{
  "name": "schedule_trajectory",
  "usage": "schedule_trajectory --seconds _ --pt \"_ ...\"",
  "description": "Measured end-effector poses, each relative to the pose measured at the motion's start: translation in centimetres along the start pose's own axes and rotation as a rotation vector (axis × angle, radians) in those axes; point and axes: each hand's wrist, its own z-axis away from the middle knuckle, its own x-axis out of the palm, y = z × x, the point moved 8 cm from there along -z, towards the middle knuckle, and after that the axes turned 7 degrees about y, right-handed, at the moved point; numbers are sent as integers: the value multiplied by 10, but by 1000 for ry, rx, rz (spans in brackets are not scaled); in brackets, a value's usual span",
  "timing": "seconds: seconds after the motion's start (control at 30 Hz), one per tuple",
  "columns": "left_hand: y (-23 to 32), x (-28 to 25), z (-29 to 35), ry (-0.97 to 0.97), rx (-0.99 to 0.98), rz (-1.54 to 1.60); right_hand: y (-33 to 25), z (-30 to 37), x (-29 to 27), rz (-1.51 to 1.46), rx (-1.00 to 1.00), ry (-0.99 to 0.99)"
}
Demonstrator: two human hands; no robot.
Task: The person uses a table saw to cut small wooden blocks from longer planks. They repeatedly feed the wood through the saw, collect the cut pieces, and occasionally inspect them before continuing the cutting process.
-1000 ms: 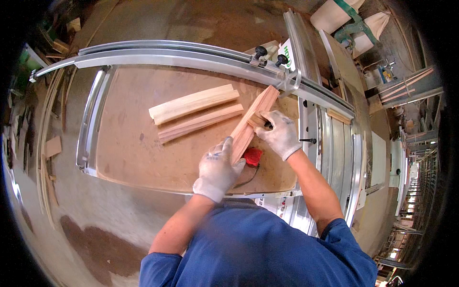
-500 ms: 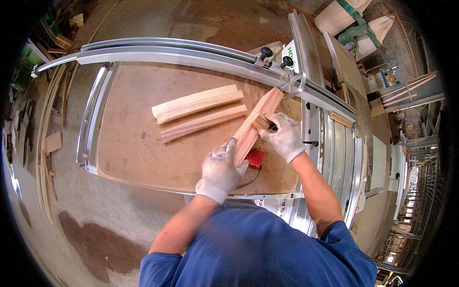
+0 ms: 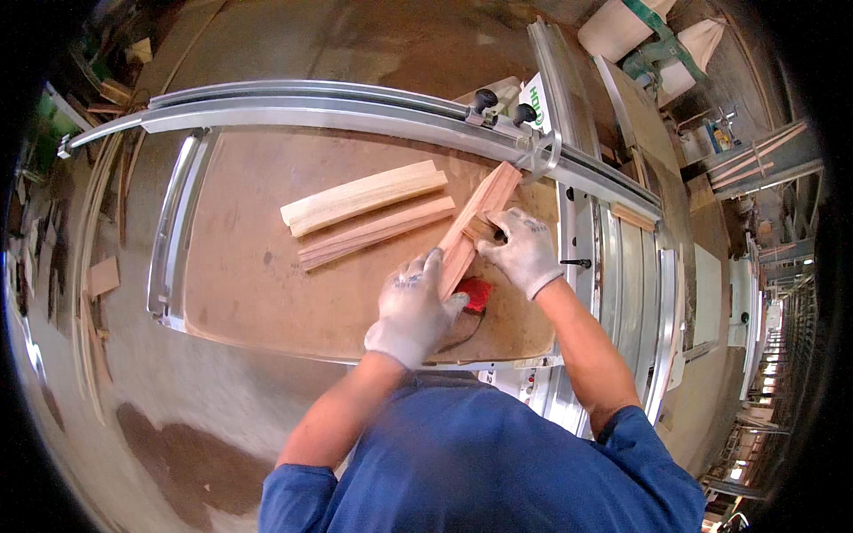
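My left hand (image 3: 410, 306), in a pale work glove, is closed around the near end of a reddish wooden strip (image 3: 496, 197). The strip slants away to the right, its far end close to the metal fence. Gloved too, my right hand (image 3: 524, 249) pinches a small wooden piece (image 3: 480, 229) against the strip's middle; the fingers partly cover it. A red tape measure (image 3: 476, 295) lies between my hands on the brown tabletop (image 3: 249, 293). To the left rest a pale wooden strip (image 3: 364, 197) and a reddish one (image 3: 378, 234), side by side.
A long aluminium fence (image 3: 311, 111) with two black knobs (image 3: 524, 113) crosses the table's far side. Metal rails (image 3: 613, 302) run along its right. On the floor at left lie long thin wood strips (image 3: 93, 293). White bags (image 3: 617, 31) stand at the far right.
The whole view has shifted slightly. Both hands keep their hold on the wood, with only slight movement of the fingers and left wrist.
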Motion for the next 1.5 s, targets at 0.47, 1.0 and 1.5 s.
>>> schedule_trajectory --seconds 0.47,1.0,1.5 --pt "43 50 -76 -12 30 -192 10 -9 5 61 12 9" --pt "56 39 -77 132 -3 -276 66 33 -4 -320 291 -80" --pt "47 22 -40 44 -73 -215 96 142 73 -491 445 24"
